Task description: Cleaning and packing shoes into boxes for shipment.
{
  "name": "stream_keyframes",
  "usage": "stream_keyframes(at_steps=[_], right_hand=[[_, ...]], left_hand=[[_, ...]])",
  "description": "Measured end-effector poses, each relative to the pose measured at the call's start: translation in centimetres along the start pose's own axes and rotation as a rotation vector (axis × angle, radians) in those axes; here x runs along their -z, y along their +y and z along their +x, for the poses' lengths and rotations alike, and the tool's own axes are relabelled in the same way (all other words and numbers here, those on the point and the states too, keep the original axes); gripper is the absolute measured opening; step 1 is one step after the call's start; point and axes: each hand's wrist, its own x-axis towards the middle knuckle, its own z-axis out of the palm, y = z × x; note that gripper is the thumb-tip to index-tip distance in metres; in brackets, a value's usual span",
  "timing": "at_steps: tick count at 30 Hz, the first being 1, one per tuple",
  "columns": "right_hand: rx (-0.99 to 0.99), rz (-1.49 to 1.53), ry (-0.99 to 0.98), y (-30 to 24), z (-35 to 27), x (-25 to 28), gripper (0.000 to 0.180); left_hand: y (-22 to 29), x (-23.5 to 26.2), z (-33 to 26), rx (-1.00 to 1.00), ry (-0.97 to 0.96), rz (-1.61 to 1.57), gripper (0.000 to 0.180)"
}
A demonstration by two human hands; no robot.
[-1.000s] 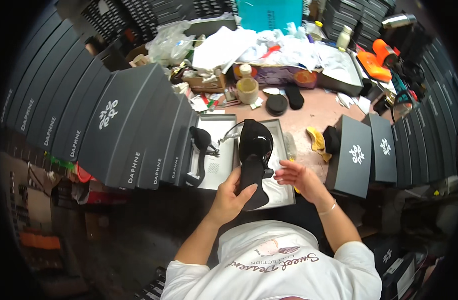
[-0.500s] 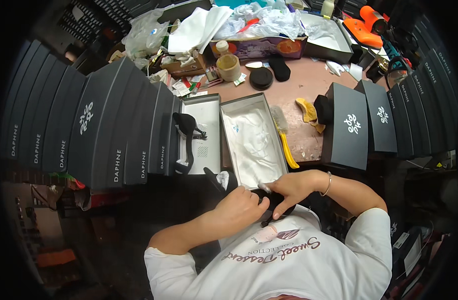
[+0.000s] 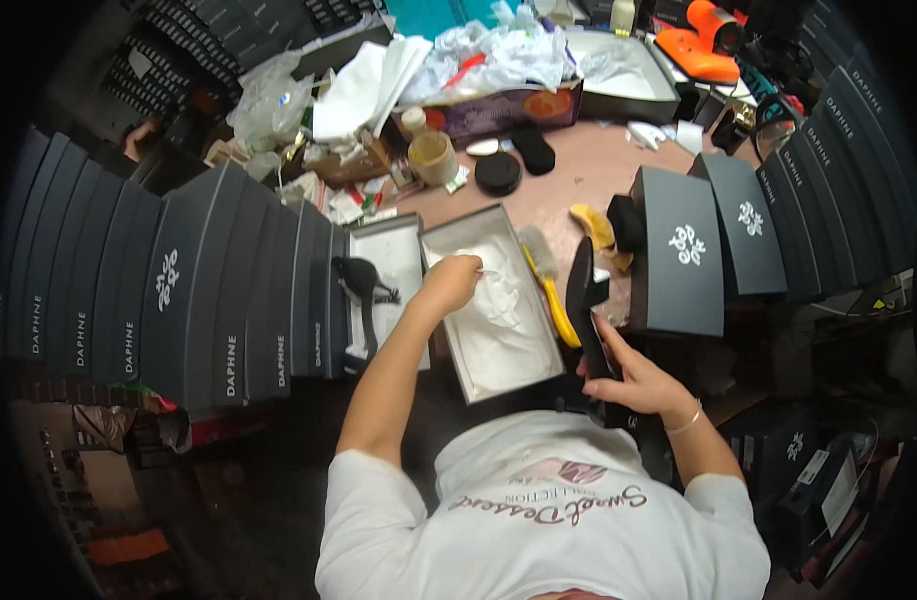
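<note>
An open shoe box (image 3: 456, 355) lined with white tissue paper (image 3: 503, 310) lies in front of me. My left hand (image 3: 450, 280) reaches into it and pinches the tissue paper at the far end. My right hand (image 3: 628, 375) holds a black shoe (image 3: 584, 300) upright just right of the box. A second black shoe (image 3: 363, 290) lies in the box lid (image 3: 403, 250) on the left. A yellow-handled brush (image 3: 548, 285) rests along the box's right wall.
Rows of dark shoe boxes (image 3: 208, 290) stand on the left and more (image 3: 718, 245) on the right. The back of the table holds a tape roll (image 3: 433, 155), black round pads (image 3: 498, 172), crumpled paper (image 3: 498, 55) and an orange tool (image 3: 703, 40).
Both hands were together at my chest on a black shoe. Now my left hand has gone forward into the box, and my right hand has lifted the shoe at the box's right.
</note>
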Motion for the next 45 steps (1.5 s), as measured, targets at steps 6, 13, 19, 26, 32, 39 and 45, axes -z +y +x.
stream_keyframes(at_steps=[6, 13, 19, 26, 32, 39, 45], right_hand=[[-0.005, 0.216, 0.213, -0.1, -2.0, 2.6, 0.092], [0.047, 0.356, 0.111, -0.5, -1.6, 2.1, 0.086], [0.089, 0.568, -0.280, -3.1, -1.9, 1.1, 0.090], [-0.075, 0.681, -0.632, -7.4, 1.6, -0.4, 0.080], [0.116, -0.406, -0.437, -5.9, 5.3, -3.0, 0.079], [-0.160, 0.863, -0.209, -2.8, 4.9, -0.5, 0.050], [-0.054, 1.333, -0.216, 1.8, 3.7, -1.1, 0.054]], left_hand=[[7.1, 11.5, -7.3, -0.156, 0.496, 0.327, 0.015], [4.0, 6.7, -7.3, -0.010, 0.215, -0.313, 0.027], [5.4, 4.4, -5.2, -0.155, 0.690, -0.066, 0.021], [8.0, 5.7, -6.3, -0.384, 0.568, 0.075, 0.052], [8.5, 8.0, -9.0, -0.320, 0.326, 0.237, 0.056], [7.6, 5.9, -9.5, -0.411, 0.339, 0.171, 0.049], [2.6, -2.4, -8.8, 0.316, 0.139, 0.021, 0.031]])
